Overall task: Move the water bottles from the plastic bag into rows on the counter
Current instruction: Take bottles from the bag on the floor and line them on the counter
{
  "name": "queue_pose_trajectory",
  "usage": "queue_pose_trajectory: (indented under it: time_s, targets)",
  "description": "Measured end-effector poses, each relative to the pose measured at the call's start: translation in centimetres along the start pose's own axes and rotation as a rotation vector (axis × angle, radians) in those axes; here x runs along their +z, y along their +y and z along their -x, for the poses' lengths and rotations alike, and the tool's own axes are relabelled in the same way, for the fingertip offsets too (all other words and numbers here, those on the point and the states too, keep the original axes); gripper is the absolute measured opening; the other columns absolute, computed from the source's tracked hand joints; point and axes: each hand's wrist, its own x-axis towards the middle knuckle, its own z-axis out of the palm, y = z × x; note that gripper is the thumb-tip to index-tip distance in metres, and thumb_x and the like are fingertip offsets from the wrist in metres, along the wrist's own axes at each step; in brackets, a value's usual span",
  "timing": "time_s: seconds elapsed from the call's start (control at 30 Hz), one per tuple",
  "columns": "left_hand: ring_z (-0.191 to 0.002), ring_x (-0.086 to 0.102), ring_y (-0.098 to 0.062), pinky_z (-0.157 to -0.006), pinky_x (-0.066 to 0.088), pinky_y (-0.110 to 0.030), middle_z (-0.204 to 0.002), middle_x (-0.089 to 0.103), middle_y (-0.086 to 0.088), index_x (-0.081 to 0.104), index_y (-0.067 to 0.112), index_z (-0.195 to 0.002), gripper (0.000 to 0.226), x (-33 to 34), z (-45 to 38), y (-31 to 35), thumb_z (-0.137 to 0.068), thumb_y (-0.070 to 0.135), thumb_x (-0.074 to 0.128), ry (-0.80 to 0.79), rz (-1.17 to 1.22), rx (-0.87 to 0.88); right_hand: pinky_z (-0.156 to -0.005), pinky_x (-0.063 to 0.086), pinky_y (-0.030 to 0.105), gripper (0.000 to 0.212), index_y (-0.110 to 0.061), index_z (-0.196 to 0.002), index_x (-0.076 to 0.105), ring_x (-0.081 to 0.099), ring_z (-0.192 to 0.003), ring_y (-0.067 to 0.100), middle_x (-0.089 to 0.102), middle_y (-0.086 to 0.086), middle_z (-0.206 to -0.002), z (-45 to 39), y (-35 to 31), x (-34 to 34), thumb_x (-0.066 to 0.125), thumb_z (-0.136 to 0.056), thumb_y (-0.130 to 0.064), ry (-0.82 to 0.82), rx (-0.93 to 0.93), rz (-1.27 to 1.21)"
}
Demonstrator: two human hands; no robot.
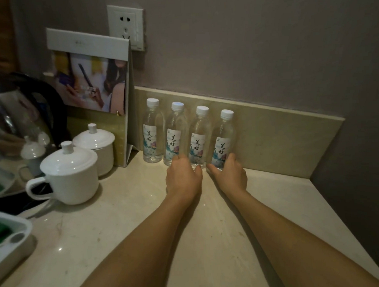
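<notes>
Four water bottles (188, 132) stand upright in one row along the backsplash (281, 144), at about 12 o'clock from the wearer, white caps up and labels facing out. Neighbours stand very close, possibly touching; contact cannot be confirmed. The left hand (183, 178) wraps the base of the third bottle from the left (198, 136), its fingers also against the second bottle (174, 133). The right hand (229, 174) curls round the base of the fourth bottle (224, 140), thumb at 9 o'clock of it, fingers at 3 o'clock. Both grips appear closed on the bottles, low on each body. The first bottle (151, 131) stands free at 10 o'clock of the hands. The plastic bag is not in view.

Risks, as judged: a low grip under a tall body invites tipping if either hand slides sideways, and one falling bottle would likely topple the close-packed row. At 9 o'clock of the row a standing card display (92, 82) could be knocked by a push leftward. Further out toward 8 o'clock, two lidded cups (71, 171) and a kettle (13, 119) crowd the counter (187, 240), so a rolling bottle may strike them.
</notes>
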Motion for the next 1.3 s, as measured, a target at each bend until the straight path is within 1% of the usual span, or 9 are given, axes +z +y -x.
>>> queue_pose_trajectory:
  time_s: [0.4, 0.57, 0.67, 0.8, 0.87, 0.93, 1.1, 1.2, 1.3]
  targets:
    - [-0.098, 0.063, -0.026, -0.083, 0.054, -0.039, -0.108, 0.065, -0.006, 0.059, 0.013, -0.116, 0.037, -0.2, 1.8, -0.2, -0.090, 0.040, 0.059, -0.041, 0.065, 0.049, -0.076, 0.048, 0.039, 0.057, -0.010, -0.114, 0.046, 0.062, -0.104, 0.037, 0.062, 0.014, -0.119, 0.3, -0.3, -0.2, 0.067, -0.083, -0.053, 0.009, 0.003, 0.014]
    - [-0.096, 0.063, -0.023, -0.074, 0.047, -0.033, -0.104, 0.067, -0.003, 0.062, 0.015, -0.112, 0.032, -1.5, 2.1, 0.8, -0.092, 0.039, 0.058, -0.063, 0.045, 0.091, -0.088, 0.049, 0.042, 0.067, -0.009, -0.123, 0.042, 0.057, -0.115, 0.035, 0.057, 0.014, -0.128, 0.9, -0.6, -1.7, 0.071, -0.081, -0.052, -0.056, 0.015, -0.106]
    - [-0.093, 0.065, -0.023, -0.077, 0.054, -0.035, -0.099, 0.070, 0.000, 0.066, 0.019, -0.107, 0.032, -2.4, 2.1, 2.5, -0.089, 0.043, 0.055, -0.069, 0.021, 0.119, -0.090, 0.049, 0.043, 0.070, -0.007, -0.125, 0.044, 0.056, -0.114, 0.034, 0.057, 0.014, -0.127, 1.1, -0.1, -3.8, 0.069, -0.080, -0.055, -0.052, 0.003, -0.128]
    - [-0.088, 0.067, -0.021, -0.079, 0.057, -0.039, -0.094, 0.071, 0.002, 0.070, 0.023, -0.099, 0.029, -2.5, 3.5, 6.2, -0.087, 0.046, 0.055, -0.098, 0.054, 0.160, -0.092, 0.051, 0.046, 0.073, -0.010, -0.135, 0.045, 0.058, -0.114, 0.030, 0.058, 0.010, -0.129, 1.5, 1.7, -8.5, 0.067, -0.082, -0.055, -0.034, 0.015, -0.189]
    - [-0.088, 0.067, -0.021, -0.079, 0.057, -0.039, -0.094, 0.072, 0.001, 0.071, 0.023, -0.096, 0.028, -2.0, 4.7, 8.5, -0.087, 0.045, 0.056, -0.113, 0.070, 0.185, -0.092, 0.050, 0.041, 0.066, -0.013, -0.135, 0.047, 0.059, -0.112, 0.027, 0.061, 0.007, -0.125, 1.9, 3.2, -11.5, 0.064, -0.085, -0.052, -0.036, 0.003, -0.196]
    - [-0.089, 0.067, -0.022, -0.079, 0.057, -0.037, -0.094, 0.072, 0.000, 0.072, 0.022, -0.097, 0.029, -1.3, 6.2, 11.1, -0.087, 0.045, 0.056, -0.123, 0.084, 0.212, -0.088, 0.046, 0.033, 0.058, -0.012, -0.132, 0.051, 0.059, -0.109, 0.025, 0.063, 0.005, -0.118, 2.5, 5.1, -14.7, 0.062, -0.088, -0.049, -0.007, -0.025, -0.189]
    - [-0.090, 0.067, -0.023, -0.080, 0.054, -0.036, -0.092, 0.072, 0.000, 0.071, 0.021, -0.100, 0.032, 0.8, 11.6, 18.4, -0.087, 0.045, 0.054, -0.137, 0.131, 0.305, -0.086, 0.046, 0.032, 0.046, -0.012, -0.124, 0.057, 0.060, -0.102, 0.022, 0.066, 0.005, -0.108, 5.2, 10.4, -23.4, 0.063, -0.089, -0.042, 0.127, -0.051, -0.212]
    - [-0.090, 0.066, -0.024, -0.075, 0.052, -0.032, -0.093, 0.072, 0.000, 0.071, 0.021, -0.100, 0.031, 2.3, 15.9, 23.2, -0.088, 0.045, 0.054, -0.153, 0.152, 0.355, -0.079, 0.045, 0.028, 0.040, -0.014, -0.119, 0.059, 0.060, -0.093, 0.018, 0.067, 0.002, -0.103, 7.5, 14.6, -28.7, 0.063, -0.090, -0.041, 0.196, -0.069, -0.191]
    - [-0.088, 0.067, -0.024, -0.076, 0.055, -0.034, -0.093, 0.072, -0.002, 0.070, 0.022, -0.096, 0.027, 4.1, 20.7, 27.9, -0.088, 0.044, 0.056, -0.187, 0.196, 0.398, -0.079, 0.047, 0.028, 0.034, -0.016, -0.112, 0.063, 0.062, -0.091, 0.018, 0.063, -0.004, -0.093, 9.7, 18.9, -33.9, 0.063, -0.089, -0.041, 0.264, -0.047, -0.163]
